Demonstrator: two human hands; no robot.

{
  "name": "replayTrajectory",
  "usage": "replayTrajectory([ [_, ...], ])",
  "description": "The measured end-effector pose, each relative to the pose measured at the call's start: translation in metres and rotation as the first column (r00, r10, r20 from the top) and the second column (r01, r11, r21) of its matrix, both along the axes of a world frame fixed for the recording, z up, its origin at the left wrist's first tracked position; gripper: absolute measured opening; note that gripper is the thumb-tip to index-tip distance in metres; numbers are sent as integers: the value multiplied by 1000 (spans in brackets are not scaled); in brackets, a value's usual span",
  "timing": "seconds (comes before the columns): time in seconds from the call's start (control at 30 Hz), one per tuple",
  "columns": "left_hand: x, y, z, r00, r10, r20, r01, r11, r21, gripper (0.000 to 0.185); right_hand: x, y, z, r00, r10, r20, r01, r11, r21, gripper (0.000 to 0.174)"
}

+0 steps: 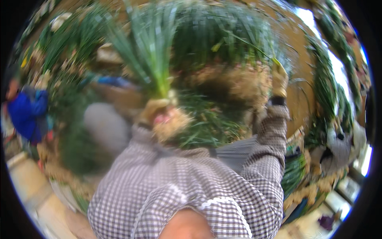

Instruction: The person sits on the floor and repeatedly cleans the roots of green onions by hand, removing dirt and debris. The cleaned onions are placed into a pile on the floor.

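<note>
My left hand, in a tan glove, grips a bunch of green onions around its lower stems. The bunch stands roughly upright in the picture, long green leaves fanning toward the top and pinkish bulb ends with pale roots toward me. My right hand, also gloved, is stretched out at the right end of a large pile of green onions. A yellowish leaf shows at its fingers. Blur hides whether those fingers hold anything. The root ends of the pile face me.
Loose green leaves lie before me. My grey-clad knee is at the left. Another person in blue works at far left, and a further person is at right. More green onions lie in a row beyond the brown floor covering.
</note>
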State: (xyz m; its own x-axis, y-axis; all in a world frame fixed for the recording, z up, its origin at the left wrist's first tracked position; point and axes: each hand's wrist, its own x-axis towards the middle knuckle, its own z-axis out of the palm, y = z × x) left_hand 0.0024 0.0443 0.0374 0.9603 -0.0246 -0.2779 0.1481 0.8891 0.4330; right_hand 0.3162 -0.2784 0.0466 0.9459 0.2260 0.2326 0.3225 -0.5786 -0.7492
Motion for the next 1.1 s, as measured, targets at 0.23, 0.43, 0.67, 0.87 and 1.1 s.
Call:
replayTrajectory([
  [0.23, -11, 11, 14, 994, 26, 104, -43, 985, 166, 71, -154, 29, -30, 530, 334, -780, -688, 707, -165, 24],
  [0.43, -25, 8, 54, 993, 101, 55, -112, 958, 265, 68, -147, 29, -23, 648, 495, -579, -186, 840, 510, 30],
  [0.67, -57, 34, 115, 930, 251, 267, -345, 847, 405, 69, -146, 33, -24, 333, 564, -756, -370, 815, 445, 30],
  [0.87, -181, 87, 163, 774, 510, 375, -631, 577, 519, 69, -177, 5, -96, 486, 393, -780, -857, 42, -513, 39],
  [1.1, -338, 81, 138, 627, 738, 251, -714, 416, 563, 71, -178, 3, -142, 543, 529, -651, -802, 556, -218, 38],
])
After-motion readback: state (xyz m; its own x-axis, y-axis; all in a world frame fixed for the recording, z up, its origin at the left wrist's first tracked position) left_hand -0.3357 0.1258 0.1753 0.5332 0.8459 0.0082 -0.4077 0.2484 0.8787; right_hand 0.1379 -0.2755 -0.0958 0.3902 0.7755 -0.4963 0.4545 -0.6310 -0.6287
